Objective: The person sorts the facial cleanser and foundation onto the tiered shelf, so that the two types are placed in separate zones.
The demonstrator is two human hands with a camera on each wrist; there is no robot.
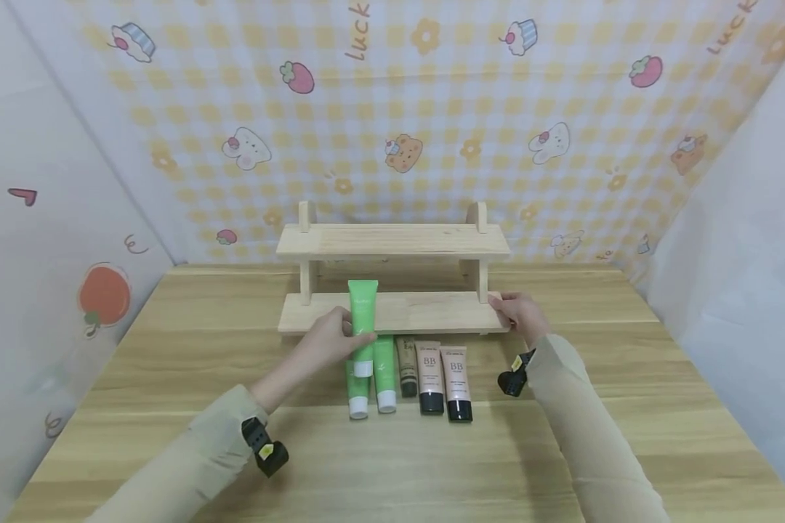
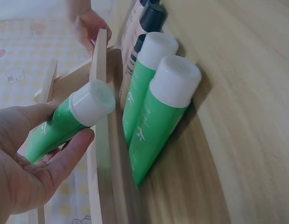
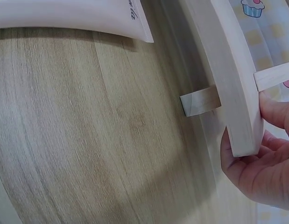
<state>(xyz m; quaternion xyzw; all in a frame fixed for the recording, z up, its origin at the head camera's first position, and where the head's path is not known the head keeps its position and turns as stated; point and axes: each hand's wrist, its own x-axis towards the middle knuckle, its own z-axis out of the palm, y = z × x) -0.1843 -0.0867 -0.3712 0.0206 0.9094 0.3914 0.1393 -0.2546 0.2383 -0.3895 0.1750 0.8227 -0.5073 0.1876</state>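
Note:
My left hand [image 1: 331, 335] grips a green squeeze tube [image 1: 363, 309] with a white cap, thumb on one side and fingers on the other. The tube is held cap down before the lower board of a two-tier wooden shelf [image 1: 425, 312]. My right hand [image 1: 522, 314] pinches the right end of that board, thumb above and fingers curled beneath, as the right wrist view shows. Two more green tubes [image 2: 160, 112] lie on the table in front of the shelf, partly below the held one in the head view.
Beside the green tubes lie a small brown tube [image 1: 407, 367] and two pink BB cream tubes [image 1: 430, 378] with black caps. The upper shelf board [image 1: 392, 240] stands above the lower one. A patterned cloth backdrop [image 1: 392, 109] rises behind the wooden table [image 1: 392, 465].

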